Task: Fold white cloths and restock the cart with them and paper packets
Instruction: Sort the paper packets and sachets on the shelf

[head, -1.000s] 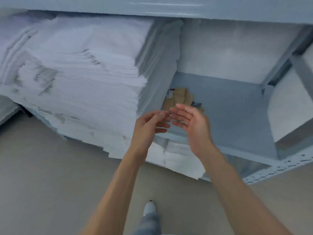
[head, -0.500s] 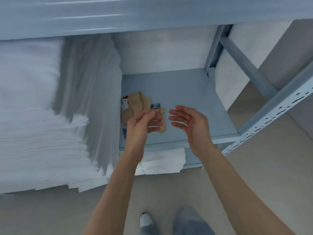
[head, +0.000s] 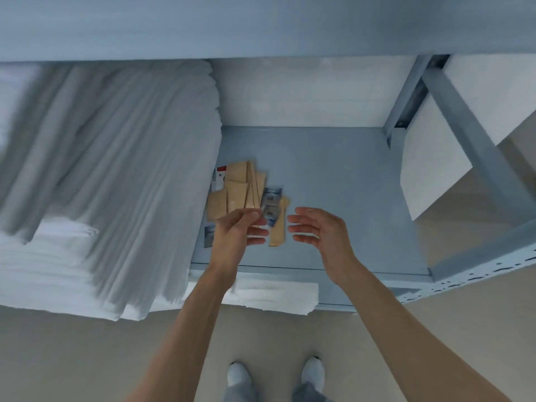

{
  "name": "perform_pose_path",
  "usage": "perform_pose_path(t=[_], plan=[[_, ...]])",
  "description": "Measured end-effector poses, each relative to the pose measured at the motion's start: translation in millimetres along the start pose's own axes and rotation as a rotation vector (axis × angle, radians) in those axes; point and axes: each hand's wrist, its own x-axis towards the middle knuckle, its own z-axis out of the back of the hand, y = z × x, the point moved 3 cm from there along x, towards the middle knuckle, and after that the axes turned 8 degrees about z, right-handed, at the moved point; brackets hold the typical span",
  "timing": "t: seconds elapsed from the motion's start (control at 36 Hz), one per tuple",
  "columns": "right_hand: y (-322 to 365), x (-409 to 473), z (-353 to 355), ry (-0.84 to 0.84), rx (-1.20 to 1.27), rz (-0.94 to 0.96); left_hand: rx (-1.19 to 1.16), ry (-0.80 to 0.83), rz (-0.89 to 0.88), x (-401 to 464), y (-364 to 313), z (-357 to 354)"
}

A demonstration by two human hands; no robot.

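Over the shelf (head: 333, 175), your left hand (head: 235, 236) pinched a packet (head: 268, 211), right hand (head: 316, 230) fingers spread; the loose packets (head: 237, 190) risked scattering.

A grey-blue metal shelf (head: 333, 169) carries a tall stack of folded white cloths (head: 110, 169) on its left part. Just beside the stack's right face lies a loose cluster of brown paper packets (head: 236, 190), with a few small grey-blue packets (head: 271, 198) among them. Another white cloth stack (head: 275, 294) shows on a lower level.
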Motion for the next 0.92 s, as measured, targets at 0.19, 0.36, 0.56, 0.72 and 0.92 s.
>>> perform_pose_path(t=[0.19, 0.36, 0.56, 0.72, 0.92], plan=[[-26.6, 36.2, 2.5, 0.007, -0.097, -0.045, 0.103, -0.014, 0.071, 63.3, 33.0, -6.1], [-70.5, 57.1, -1.7, 0.124, -0.488, -0.078, 0.391, -0.016, 0.07, 107.9, 65.7, 12.0], [-108.5, 87.0, -4.4, 0.494, -1.226, 0.122, 1.239, -0.103, -0.379, 156.2, 100.2, 34.5], [-130.5, 103.1, -19.1, 0.589, -1.421, 0.242, 1.229, -0.153, -0.19, 219.7, 101.1, 27.5], [-160.0, 121.2, -11.6, 0.439, -1.359, 0.282, 1.515, 0.004, -0.342, 223.4, 141.3, -10.4]])
